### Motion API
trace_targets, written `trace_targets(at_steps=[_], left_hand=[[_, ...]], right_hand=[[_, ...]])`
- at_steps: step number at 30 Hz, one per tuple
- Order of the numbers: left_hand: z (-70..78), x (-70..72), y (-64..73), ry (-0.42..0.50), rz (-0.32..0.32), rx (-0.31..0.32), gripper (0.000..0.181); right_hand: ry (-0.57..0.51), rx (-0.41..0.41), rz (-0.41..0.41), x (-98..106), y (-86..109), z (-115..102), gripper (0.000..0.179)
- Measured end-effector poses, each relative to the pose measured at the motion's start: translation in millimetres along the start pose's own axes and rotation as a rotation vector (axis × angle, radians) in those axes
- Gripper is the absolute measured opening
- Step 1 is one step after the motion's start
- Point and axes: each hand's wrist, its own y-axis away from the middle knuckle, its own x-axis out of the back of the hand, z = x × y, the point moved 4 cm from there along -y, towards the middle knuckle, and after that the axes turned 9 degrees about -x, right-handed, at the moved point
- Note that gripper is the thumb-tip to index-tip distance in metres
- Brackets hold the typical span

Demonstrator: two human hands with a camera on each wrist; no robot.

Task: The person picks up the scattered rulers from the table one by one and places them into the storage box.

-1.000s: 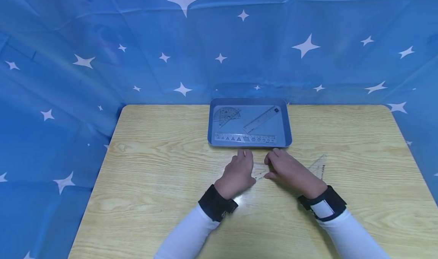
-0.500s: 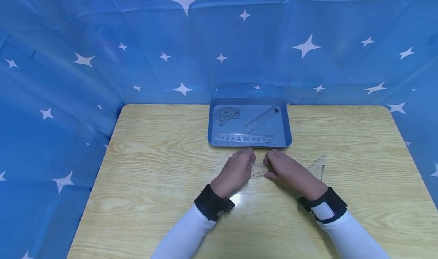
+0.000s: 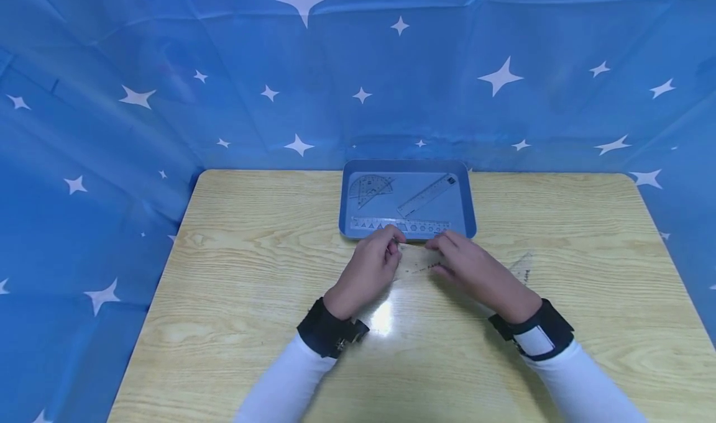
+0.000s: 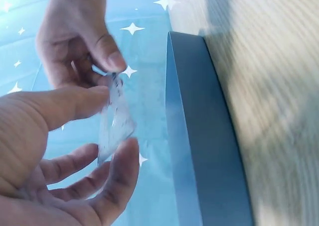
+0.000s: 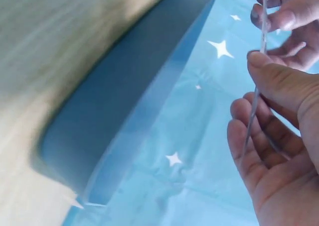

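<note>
Between my two hands is a clear plastic set square point(image 3: 416, 258), lifted and tilted close to the near side of the blue tray point(image 3: 470, 209). My left hand point(image 3: 369, 268) holds its left end, with the thumb and fingertips at its edges in the left wrist view. My right hand point(image 3: 475, 274) pinches the other end between thumb and fingers. Seen edge-on in the right wrist view, the set square point(image 5: 253, 106) shows as a thin strip. A second clear set square point(image 3: 523, 269) lies on the table, partly hidden behind my right forearm.
Inside the tray lie a clear protractor point(image 3: 380, 181) with a triangular piece over it, a slanted ruler point(image 3: 426, 196) and a stencil ruler point(image 3: 380, 225) along the near side. A blue star-patterned cloth point(image 3: 358, 69) hangs behind the wooden table point(image 3: 252, 255).
Both hands have risen slightly toward the tray, bringing the clear set square up with them. The left hand has shifted left and changed its hold. The tray and second set square stay put.
</note>
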Motion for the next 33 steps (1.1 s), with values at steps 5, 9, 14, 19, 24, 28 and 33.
trace_targets(at_steps=[5, 9, 14, 19, 24, 28, 33], left_hand=[[3.1, 11.4, -0.9, -0.027, 0.009, -0.017, 0.020], [3.3, 18.5, -2.7, -0.003, -0.010, 0.040, 0.026], [4.7, 25.6, -6.8, -0.036, -0.015, 0.078, 0.046], [8.4, 31.3, -14.3, -0.177, 0.026, -0.014, 0.045], [10.1, 36.8, -20.5, -0.260, 0.024, -0.056, 0.052], [10.7, 42.3, -24.6, -0.313, 0.005, -0.071, 0.059], [8.3, 47.6, -29.8, -0.334, -0.020, -0.088, 0.062]], right_hand=[[0.006, 0.049, 0.071, 8.8, -6.0, -4.5, 0.045], [0.003, 0.061, 0.072, 14.3, -15.8, -8.9, 0.045], [0.048, 0.067, 0.074, 20.8, -33.7, -13.0, 0.045], [0.086, 0.081, 0.058, 25.4, -49.3, -11.7, 0.042], [0.113, 0.100, 0.045, 31.7, -62.8, -11.3, 0.042], [0.137, 0.111, 0.036, 36.6, -73.1, -12.9, 0.042], [0.151, 0.111, 0.017, 38.4, -83.0, -13.0, 0.040]])
